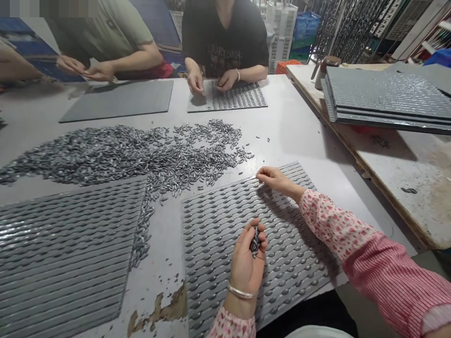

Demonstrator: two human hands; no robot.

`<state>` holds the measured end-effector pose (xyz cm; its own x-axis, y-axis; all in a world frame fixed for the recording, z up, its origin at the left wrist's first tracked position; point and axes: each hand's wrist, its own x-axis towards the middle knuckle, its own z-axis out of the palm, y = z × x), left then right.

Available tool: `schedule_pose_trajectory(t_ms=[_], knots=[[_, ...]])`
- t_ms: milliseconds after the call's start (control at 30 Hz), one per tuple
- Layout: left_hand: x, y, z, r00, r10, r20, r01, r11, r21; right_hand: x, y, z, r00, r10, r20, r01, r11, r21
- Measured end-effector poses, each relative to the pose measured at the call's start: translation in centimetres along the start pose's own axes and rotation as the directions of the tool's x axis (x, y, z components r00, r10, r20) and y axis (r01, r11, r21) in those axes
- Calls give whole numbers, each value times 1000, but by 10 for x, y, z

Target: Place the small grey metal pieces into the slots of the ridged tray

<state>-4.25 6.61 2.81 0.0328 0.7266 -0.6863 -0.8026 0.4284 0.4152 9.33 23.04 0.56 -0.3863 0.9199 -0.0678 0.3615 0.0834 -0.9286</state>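
Observation:
My left hand [247,258] is cupped above a grey slotted tray [211,225] and holds a small bunch of dark metal pieces [255,244] in its fingers. My right hand [273,179] reaches to the tray's far edge with its fingers pinched together; whether a piece is in the pinch is too small to make out. A large pile of the same metal pieces [116,152] lies spread on the table beyond the tray.
A second slotted tray [66,253] lies at my left. Across the table, one person works at a slotted tray [243,97], another at a flat grey board [120,99]. A stack of trays [384,98] rests on the side table at right.

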Motion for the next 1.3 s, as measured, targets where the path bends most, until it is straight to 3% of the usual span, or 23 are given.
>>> schedule_pose_trajectory(t_ms=[100, 267, 533, 633, 700, 767, 833, 1000, 1067, 1133, 1233, 1300], knots=[[0, 0, -3, 1000, -12, -12, 12, 1000, -1, 17, 6, -2, 998, -24, 57, 40, 951, -305], [2, -1, -6, 1000, -11, -27, 11, 1000, -10, 28, 11, 6, 989, -107, 106, 149, 810, -567], [5, -1, -2, 998, -8, -70, 4, 998, -56, 31, 17, 11, 986, -159, 51, 155, 752, -640], [8, -1, -1, 995, 1, -104, -10, 996, -85, 14, 5, 10, 986, -161, 52, 166, 853, -495], [10, -1, -1, 993, 11, -116, -22, 995, -94, -4, -7, 8, 970, -131, 206, 176, 960, -219], [12, -1, 0, 990, 32, -135, -46, 994, -97, -22, -16, 9, 897, -138, 419, 131, 990, 46], [13, -2, 2, 986, 62, -157, -77, 993, -92, -39, -20, 13, 850, -159, 502, 80, 981, 176], [11, -2, 4, 973, 134, -188, -146, 988, -53, -54, -19, 26, 895, -129, 428, -27, 940, 341], [10, 0, 3, 975, 129, -178, -142, 988, -61, -45, -16, 25, 924, -117, 365, -47, 910, 411], [8, 1, 2, 984, 89, -154, -102, 992, -78, -28, -10, 19, 969, -87, 231, -18, 909, 417], [7, 2, 0, 993, 33, -112, -44, 995, -91, 3, 1, 8, 999, -40, 34, 35, 989, 142], [6, 1, -1, 995, 16, -94, -24, 996, -86, 21, 8, 4, 999, -44, -9, 42, 991, -128]])
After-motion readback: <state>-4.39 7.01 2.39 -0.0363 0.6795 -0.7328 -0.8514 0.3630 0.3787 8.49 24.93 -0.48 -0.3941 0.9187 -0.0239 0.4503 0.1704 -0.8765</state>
